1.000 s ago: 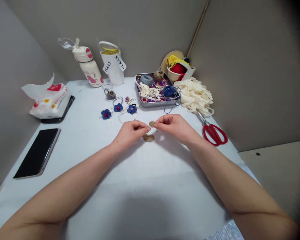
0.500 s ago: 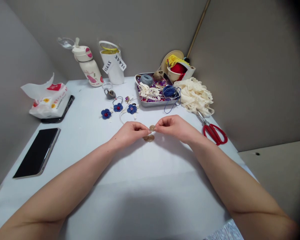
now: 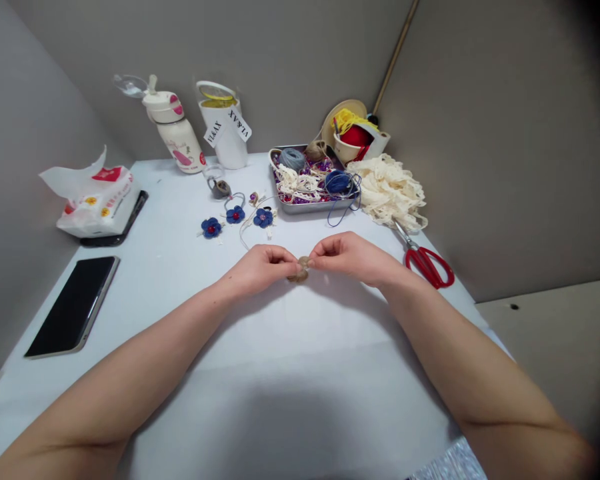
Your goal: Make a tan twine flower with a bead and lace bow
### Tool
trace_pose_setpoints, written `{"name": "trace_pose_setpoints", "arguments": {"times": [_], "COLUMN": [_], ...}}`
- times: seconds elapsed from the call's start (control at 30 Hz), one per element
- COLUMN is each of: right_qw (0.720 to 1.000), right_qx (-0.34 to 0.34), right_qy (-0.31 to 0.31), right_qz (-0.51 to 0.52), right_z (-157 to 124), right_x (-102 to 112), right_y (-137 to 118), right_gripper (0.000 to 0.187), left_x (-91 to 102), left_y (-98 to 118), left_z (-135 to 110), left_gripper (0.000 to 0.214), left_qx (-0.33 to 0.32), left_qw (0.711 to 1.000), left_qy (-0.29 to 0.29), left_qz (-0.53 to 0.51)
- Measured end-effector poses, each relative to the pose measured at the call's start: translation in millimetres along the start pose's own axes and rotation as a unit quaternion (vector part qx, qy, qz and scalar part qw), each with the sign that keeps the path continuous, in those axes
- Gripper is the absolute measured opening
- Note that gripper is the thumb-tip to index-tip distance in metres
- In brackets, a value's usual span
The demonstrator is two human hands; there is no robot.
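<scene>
Between my two hands, just over the white table (image 3: 280, 333), is a small brown piece with rounded, petal-like lobes (image 3: 298, 275). My left hand (image 3: 270, 267) pinches its left side with thumb and forefinger. From the right, thumb and fingertips of my right hand (image 3: 343, 257) are closed on its upper lobe. My fingertips hide part of the piece, and its material is too small to make out. Beyond my left hand lie three blue flower pieces with beaded centres: a left one (image 3: 211, 228), a middle one (image 3: 235, 214) and a right one (image 3: 263, 218).
A metal tray (image 3: 313, 209) of yarn and beads stands at the back, with cream lace (image 3: 387, 193) beside it. Red-handled scissors (image 3: 429, 265) lie at right. On the left are a phone (image 3: 74, 307), a tissue pack (image 3: 100, 207), a bottle (image 3: 177, 137) and a white container (image 3: 230, 150).
The upper brown lobe has come down against the lower ones, closing the gap between them. Both hands stay in nearly the same place, fingertips still pinched.
</scene>
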State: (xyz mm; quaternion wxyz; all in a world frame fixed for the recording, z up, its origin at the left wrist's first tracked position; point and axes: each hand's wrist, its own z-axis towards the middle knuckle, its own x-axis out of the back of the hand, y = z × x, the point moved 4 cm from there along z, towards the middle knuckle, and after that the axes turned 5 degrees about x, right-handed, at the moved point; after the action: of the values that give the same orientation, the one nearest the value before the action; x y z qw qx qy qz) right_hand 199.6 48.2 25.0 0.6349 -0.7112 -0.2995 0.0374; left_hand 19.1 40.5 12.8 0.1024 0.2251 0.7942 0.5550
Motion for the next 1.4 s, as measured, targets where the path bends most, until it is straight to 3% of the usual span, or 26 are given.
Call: {"name": "trace_pose_setpoints", "arguments": {"times": [0.17,0.27,0.57,1.0,1.4], "right_qw": [0.989,0.975,0.963,0.981,0.992], "right_qx": [0.053,0.063,0.068,0.059,0.047], "right_qy": [0.104,0.172,0.199,0.175,0.107], "right_qz": [0.092,0.124,0.169,0.065,0.048], "right_z": [8,10,9,4,3], "right_x": [1,-6,-26,-6,-2], "right_y": [3,4,3,-3,-1], "right_gripper": [0.03,0.029,0.025,0.032,0.034], "left_x": [3.3,0.6,-7.2,-0.5,3.7], "left_y": [-6,-13,-18,0,6], "left_z": [2,2,2,-4,-5], "left_gripper": [0.017,0.019,0.019,0.017,0.02], "left_qx": [-0.047,-0.068,-0.082,-0.069,-0.038], "left_qw": [0.98,0.962,0.96,0.979,0.985], "left_qy": [0.157,0.205,0.198,0.194,0.167], "left_qz": [-0.112,-0.169,-0.178,-0.01,-0.001]}}
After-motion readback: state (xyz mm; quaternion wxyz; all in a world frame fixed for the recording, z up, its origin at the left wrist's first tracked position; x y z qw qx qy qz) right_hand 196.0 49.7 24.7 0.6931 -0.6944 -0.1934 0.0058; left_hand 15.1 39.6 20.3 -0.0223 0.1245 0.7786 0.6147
